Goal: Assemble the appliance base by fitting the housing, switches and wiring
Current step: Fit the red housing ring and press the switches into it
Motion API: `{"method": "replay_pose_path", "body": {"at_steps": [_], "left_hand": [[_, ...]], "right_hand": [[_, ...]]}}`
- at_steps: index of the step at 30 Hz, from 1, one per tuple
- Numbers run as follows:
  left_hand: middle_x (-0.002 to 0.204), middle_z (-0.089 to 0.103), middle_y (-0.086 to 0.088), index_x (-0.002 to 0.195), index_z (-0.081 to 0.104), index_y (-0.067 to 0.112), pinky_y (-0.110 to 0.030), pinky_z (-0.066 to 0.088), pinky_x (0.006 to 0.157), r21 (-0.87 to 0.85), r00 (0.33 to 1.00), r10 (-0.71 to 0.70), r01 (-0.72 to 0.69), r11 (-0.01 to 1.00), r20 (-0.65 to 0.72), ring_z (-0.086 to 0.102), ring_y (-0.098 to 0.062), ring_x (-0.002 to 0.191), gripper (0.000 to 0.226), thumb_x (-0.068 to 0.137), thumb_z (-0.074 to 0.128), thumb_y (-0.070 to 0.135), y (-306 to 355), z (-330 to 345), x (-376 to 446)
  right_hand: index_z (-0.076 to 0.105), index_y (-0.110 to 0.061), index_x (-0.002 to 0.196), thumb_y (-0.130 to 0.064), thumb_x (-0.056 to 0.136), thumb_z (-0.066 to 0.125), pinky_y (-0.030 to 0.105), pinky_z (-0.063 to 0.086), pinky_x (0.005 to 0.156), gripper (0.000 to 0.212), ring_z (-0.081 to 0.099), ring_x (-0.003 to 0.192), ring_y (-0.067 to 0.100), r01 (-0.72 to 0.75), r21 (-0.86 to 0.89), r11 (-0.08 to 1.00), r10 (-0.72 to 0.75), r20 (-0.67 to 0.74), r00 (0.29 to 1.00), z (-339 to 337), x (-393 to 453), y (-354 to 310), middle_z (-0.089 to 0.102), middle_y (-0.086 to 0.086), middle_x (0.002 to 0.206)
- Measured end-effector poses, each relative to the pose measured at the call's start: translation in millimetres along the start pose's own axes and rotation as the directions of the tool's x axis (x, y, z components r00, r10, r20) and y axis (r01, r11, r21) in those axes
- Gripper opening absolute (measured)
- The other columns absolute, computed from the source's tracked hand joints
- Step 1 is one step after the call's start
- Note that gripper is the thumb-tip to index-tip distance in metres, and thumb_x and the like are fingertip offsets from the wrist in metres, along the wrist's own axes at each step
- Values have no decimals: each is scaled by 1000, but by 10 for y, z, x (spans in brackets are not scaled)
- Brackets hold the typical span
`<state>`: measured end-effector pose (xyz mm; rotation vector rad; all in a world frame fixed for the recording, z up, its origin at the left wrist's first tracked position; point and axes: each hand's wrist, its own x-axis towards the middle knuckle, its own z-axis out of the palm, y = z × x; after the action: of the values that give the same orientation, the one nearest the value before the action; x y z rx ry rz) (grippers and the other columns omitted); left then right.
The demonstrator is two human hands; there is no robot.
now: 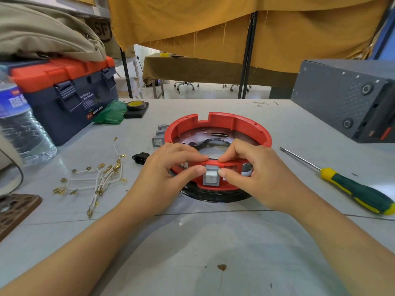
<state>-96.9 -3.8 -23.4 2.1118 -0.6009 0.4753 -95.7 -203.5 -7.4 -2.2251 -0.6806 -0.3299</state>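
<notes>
A round red housing (220, 122) sits on a black base plate (213, 196) in the middle of the table. A grey rocker switch (211, 177) stands in a slot in the housing's near wall. My left hand (168, 167) and my right hand (250, 167) both grip the near rim, fingers over the top edge, thumbs pressing the switch from either side. Three more grey switches (159, 135) lie just left of the housing. A black power socket (140, 158) and a bundle of white wires (98, 178) with brass terminals lie further left.
A green-and-yellow screwdriver (350, 189) lies to the right. A dark grey metal box (346, 99) stands at the back right. A blue-and-orange toolbox (64, 97), a water bottle (19, 124), a tape roll (136, 105) and a brown perforated piece (15, 208) are on the left.
</notes>
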Motion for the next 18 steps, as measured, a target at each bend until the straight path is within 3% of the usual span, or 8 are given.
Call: {"method": "replay_pose_path", "body": {"at_steps": [6, 14, 18], "left_hand": [[98, 63, 20, 93, 65, 44, -31, 45, 91, -33, 1000, -27, 27, 999, 9, 54, -5, 102, 20, 75, 56, 45, 34, 3, 7], [96, 63, 18, 91, 66, 42, -38, 46, 91, -66, 999, -32, 32, 997, 6, 55, -8, 101, 18, 76, 56, 41, 59, 15, 7], [95, 65, 14, 91, 69, 37, -40, 45, 91, -80, 999, -41, 41, 996, 6, 55, -11, 100, 16, 81, 65, 25, 70, 6, 10]], "right_hand": [[65, -14, 84, -14, 84, 67, 16, 44, 63, 2, 56, 80, 11, 42, 2, 999, -42, -12, 999, 2, -7, -15, 65, -7, 78], [68, -12, 80, -12, 83, 69, 15, 41, 63, 3, 56, 75, 12, 56, 22, 998, -55, -60, 997, 25, -20, -2, 66, -4, 74], [68, -13, 79, -12, 82, 70, 13, 42, 63, 4, 57, 75, 11, 40, 32, 999, -38, -70, 997, 26, -19, -11, 66, -5, 74]]}}
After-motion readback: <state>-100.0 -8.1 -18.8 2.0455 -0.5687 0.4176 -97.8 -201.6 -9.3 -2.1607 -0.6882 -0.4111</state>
